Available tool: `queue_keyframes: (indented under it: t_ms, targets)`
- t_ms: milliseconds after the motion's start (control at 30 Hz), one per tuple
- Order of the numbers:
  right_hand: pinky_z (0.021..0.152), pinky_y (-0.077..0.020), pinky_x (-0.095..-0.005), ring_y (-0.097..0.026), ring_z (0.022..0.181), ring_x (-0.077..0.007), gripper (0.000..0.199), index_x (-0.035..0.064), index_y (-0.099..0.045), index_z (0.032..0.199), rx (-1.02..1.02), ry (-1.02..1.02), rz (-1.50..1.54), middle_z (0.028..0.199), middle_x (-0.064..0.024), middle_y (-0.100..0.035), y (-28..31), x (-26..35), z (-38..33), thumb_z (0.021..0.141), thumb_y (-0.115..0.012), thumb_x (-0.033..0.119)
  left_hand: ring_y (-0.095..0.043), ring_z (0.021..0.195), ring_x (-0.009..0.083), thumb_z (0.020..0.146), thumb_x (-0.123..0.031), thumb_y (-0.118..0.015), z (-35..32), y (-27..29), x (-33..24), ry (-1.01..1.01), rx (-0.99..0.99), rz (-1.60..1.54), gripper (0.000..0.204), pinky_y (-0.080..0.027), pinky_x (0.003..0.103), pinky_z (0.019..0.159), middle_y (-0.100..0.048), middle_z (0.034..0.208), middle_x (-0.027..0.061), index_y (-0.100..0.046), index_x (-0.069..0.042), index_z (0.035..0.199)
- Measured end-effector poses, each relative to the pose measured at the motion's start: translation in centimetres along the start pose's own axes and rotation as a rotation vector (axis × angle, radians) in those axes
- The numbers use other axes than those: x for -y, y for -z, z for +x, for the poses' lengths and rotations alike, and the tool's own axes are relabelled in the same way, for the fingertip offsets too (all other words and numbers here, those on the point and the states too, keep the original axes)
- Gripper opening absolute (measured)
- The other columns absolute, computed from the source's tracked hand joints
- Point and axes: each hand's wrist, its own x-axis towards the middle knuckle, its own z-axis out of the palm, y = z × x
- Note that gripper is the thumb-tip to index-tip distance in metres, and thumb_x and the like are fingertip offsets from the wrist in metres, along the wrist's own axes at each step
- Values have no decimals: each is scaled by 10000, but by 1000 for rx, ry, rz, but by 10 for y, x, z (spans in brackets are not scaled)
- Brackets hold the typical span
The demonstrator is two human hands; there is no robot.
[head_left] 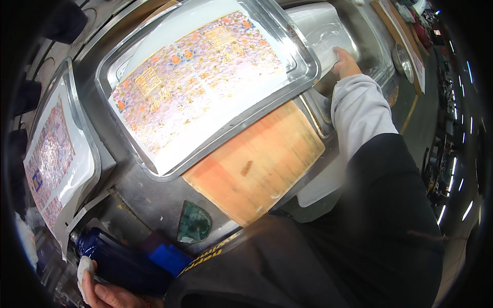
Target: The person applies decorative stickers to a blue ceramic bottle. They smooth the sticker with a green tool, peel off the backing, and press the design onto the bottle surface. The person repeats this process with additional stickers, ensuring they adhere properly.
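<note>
- The left hand (105,295) is at the lower left corner of the view, closed around a dark blue bottle (120,264); a bit of white cloth (83,272) is pressed between the fingers and the bottle.
- The bottle lies almost flat. Its long axis goes from the lower right up to the left, and its narrow neck points to the upper left, toward the near edge of the counter.
- Just right of the bottle there is a bright blue block (169,256), and beside it a small dark green piece of glass (194,223) on the counter.
- The right hand (345,61), in a grey sleeve (359,110), is far from the left one, at the upper right. It rests on a white sheet (321,31); I cannot tell if the fingers are closed on it.
- In the middle a big metal tray (303,77) holds a patterned sheet (195,82), lying over an orange wooden board (257,164).
- A second tray (88,141) with a similar print (49,159) stands at the left edge.
</note>
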Motion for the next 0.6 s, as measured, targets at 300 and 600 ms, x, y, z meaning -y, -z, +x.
queue_keyframes:
  t_ms: [300,600]
  targets:
    - [912,-575,-459,-714,960,-322,230,38,-640,1018,-248,-523,350,1071,-137,-716,-24,24,15,809,-701,109,-641,1107,291,1087,-101,-400,3,1,5,10,10,-45,339,-483,398,1039,-636,1260,237,-577,110,1285]
    - [893,-587,-470,-717,912,-350,245,21,-626,998,-382,-548,288,993,-164,-707,-34,37,26,767,-690,72,-643,1090,278,1086,-112,-416,2,2,4,-33,4,-46,335,-491,392,1019,-657,1217,222,-590,100,1278]
